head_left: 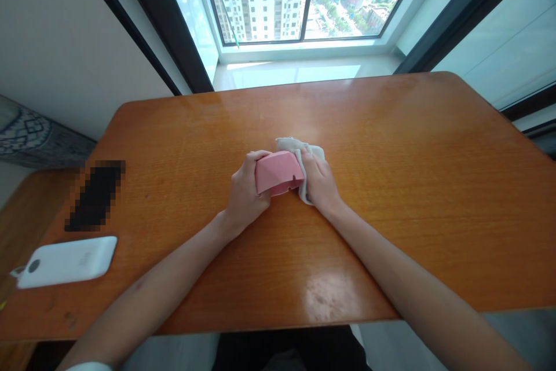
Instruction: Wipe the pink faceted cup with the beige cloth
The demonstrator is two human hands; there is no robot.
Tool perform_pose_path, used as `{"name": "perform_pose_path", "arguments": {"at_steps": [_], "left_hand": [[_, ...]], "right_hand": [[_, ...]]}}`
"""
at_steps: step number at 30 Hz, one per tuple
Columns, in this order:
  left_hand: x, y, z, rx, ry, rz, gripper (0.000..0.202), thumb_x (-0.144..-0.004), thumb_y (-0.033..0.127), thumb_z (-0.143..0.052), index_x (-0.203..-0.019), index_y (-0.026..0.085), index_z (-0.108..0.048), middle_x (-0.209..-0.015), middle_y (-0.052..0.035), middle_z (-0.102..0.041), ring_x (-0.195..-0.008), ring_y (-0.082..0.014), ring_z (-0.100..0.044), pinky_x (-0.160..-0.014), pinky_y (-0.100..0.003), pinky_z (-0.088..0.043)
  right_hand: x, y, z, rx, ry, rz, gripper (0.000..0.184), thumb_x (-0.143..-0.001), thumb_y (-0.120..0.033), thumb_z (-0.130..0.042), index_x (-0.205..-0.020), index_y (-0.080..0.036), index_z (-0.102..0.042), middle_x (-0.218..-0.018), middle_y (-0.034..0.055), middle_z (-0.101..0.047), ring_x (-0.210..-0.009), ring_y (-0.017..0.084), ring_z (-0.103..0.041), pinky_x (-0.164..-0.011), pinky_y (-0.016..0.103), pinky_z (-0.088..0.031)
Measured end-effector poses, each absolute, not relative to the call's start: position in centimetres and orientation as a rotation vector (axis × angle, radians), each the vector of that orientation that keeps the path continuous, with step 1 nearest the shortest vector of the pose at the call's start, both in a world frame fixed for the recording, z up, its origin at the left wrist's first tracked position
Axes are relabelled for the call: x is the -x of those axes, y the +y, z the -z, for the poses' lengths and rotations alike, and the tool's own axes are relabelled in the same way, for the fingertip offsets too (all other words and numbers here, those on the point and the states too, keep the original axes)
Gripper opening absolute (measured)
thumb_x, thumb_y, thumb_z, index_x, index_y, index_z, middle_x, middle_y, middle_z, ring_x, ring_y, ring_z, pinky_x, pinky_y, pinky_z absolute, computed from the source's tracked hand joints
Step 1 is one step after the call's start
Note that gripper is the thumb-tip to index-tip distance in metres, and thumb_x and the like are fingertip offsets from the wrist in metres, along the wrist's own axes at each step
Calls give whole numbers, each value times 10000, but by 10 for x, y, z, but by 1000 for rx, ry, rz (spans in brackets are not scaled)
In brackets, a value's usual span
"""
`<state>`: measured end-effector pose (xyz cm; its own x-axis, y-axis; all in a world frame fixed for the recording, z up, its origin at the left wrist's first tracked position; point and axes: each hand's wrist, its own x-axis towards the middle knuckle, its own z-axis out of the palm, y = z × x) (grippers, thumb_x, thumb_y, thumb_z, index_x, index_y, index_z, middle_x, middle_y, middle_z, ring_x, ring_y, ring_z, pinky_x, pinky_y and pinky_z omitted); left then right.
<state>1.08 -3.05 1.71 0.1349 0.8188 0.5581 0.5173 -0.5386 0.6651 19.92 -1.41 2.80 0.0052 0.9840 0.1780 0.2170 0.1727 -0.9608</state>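
Observation:
Above the middle of the wooden table [412, 186], my left hand [246, 194] grips a pink plastic box-like object [278, 171] by its left end. Its near edge has small notches, and I cannot make out exactly what it is. A pale grey-white cloth [299, 145] is bunched in my right hand [320, 180]. The fingers of that hand press the cloth against the object's right end. Part of the cloth spreads out behind the object and another part hangs down beside it. My right fingertips are partly hidden by the cloth.
On the left of the table lies a white rounded device [69, 262] with a cord loop. Behind it is a dark, pixelated flat thing [95, 196]. A window [299, 0] stands beyond the far table edge. A patterned cushion or chair back [39, 133] is at far left.

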Motion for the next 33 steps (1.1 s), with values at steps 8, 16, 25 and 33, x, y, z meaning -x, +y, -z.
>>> {"name": "perform_pose_path", "arguments": {"at_steps": [8, 16, 25, 33], "left_hand": [[-9, -28, -11, -2082, 1163, -1313, 450, -979, 315, -708, -1357, 268, -467, -1216, -48, -715, -939, -155, -705, -822, -281, -573], [-17, -27, -7, -2305, 1049, -1049, 658, -939, 336, -790, -1473, 249, -415, -1444, -168, -646, -1301, -328, -678, -1116, -519, -572], [-13, -35, -11, -2145, 1143, -1239, 723, -811, 297, -843, -1425, 257, -465, -1237, -67, -748, -988, -225, -766, -846, -343, -617], [-13, -33, -15, -2186, 1181, -1210, 474, -841, 289, -769, -1223, 254, -490, -1042, -17, -733, -795, -163, -692, -707, -271, -523]], "right_hand": [[-196, -21, -32, 1015, -1406, -942, 489, -1151, -576, -448, -1149, -283, -840, -1194, 36, -848, -1222, 232, -765, -1147, 413, -561], [-230, -18, -54, 879, -1851, -257, 346, -1143, -318, -485, -1173, -227, -818, -1116, 88, -856, -1026, 242, -792, -941, 424, -599], [-209, -29, -66, 815, -2054, -285, 358, -1137, -275, -509, -1409, -192, -727, -1361, 129, -810, -1237, 259, -762, -1115, 473, -574], [-205, -12, -41, 955, -1425, -989, 470, -1158, -522, -450, -1148, -272, -849, -1202, 27, -856, -1253, 242, -773, -1177, 418, -570]]}}
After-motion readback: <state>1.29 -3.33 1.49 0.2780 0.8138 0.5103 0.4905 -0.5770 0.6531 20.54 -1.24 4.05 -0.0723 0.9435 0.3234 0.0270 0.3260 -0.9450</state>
